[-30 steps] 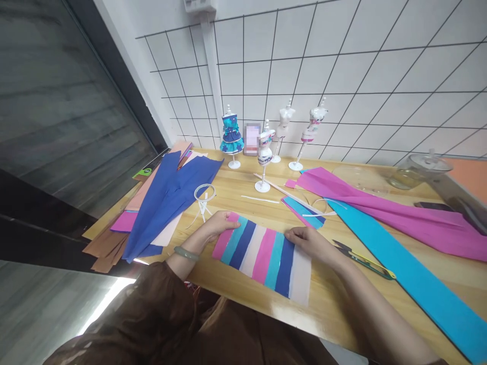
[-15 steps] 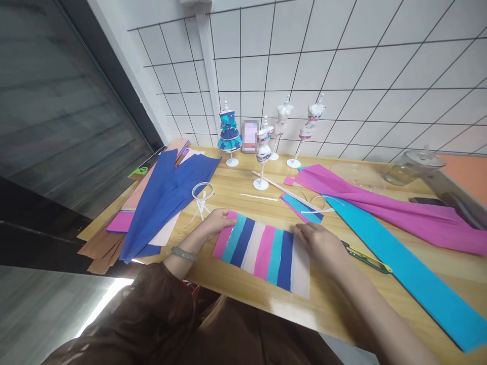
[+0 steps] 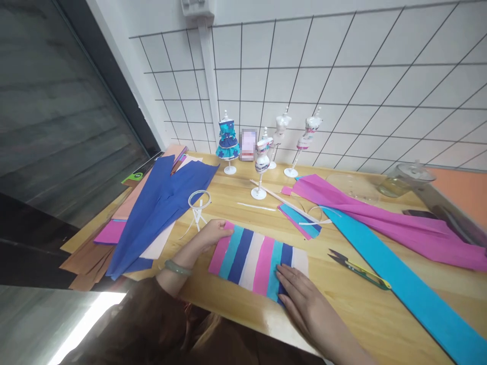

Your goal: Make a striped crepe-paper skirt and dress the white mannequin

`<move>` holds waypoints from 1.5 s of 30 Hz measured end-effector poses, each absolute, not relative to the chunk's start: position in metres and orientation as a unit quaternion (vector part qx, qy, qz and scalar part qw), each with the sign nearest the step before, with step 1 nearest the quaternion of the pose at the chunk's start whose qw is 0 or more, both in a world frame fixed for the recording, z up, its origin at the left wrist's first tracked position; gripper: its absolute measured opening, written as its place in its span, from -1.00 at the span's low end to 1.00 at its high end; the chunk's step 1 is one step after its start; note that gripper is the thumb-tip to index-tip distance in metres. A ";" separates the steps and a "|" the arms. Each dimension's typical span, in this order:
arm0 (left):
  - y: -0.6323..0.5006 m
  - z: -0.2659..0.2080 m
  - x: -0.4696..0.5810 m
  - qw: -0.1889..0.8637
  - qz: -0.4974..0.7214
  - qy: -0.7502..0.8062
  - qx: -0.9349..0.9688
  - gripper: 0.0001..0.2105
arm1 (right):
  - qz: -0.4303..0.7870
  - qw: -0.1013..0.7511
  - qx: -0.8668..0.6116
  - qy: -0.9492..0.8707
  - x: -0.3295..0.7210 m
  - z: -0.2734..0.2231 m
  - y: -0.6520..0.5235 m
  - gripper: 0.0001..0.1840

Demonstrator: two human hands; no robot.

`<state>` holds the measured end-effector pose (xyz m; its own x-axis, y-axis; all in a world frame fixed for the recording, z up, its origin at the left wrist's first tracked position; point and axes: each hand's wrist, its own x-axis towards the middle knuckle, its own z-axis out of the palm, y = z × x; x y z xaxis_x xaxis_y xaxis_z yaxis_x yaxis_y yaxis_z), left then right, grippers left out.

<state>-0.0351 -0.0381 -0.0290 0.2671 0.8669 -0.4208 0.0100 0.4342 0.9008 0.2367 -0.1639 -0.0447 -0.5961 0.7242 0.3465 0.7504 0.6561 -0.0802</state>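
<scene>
Where the right grip [image 3: 302, 291] lies, stripes [image 3: 287, 255] hide.

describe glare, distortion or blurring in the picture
Head view: pale glare on the light wooden table in front of the pink, blue and white striped sheet; head view: black-gridded white wall fans outward, suggesting wide-angle distortion; head view: upright pinkish rectangle by the wall pixelated.

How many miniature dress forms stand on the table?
4: the blue-dressed form leftmost; the front form; the back form partly behind it; the rightmost form. None seems fully hidden.
</scene>
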 end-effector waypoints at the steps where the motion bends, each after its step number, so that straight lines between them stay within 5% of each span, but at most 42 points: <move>1: -0.038 -0.028 -0.036 0.671 0.317 0.516 0.428 -0.67 | -0.028 0.181 -0.418 -0.890 0.238 -0.041 -0.162 -0.58; 18: -0.026 -0.018 -0.043 0.621 0.278 0.532 0.505 -0.62 | 0.090 0.283 -0.528 -0.795 0.267 -0.020 -0.115 -0.67; 31: 0.008 -0.035 -0.074 0.270 0.332 0.634 0.644 -0.78 | 0.183 0.315 -0.616 -0.698 0.254 -0.024 -0.095 -0.62; 38: 0.008 -0.026 -0.104 0.044 0.257 0.760 0.595 -0.60 | 0.241 0.299 -0.688 -0.616 0.250 -0.019 -0.113 -0.50; 45: 0.010 -0.038 -0.106 0.021 0.207 0.750 0.628 -0.85 | 0.195 0.282 -0.669 -0.659 0.254 -0.018 -0.122 -0.53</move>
<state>-0.1059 0.0096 -0.0380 -0.2099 0.9504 0.2295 0.9333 0.1247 0.3368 0.2540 -0.1219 -0.0182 0.0556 0.9922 0.1115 0.7723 0.0281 -0.6347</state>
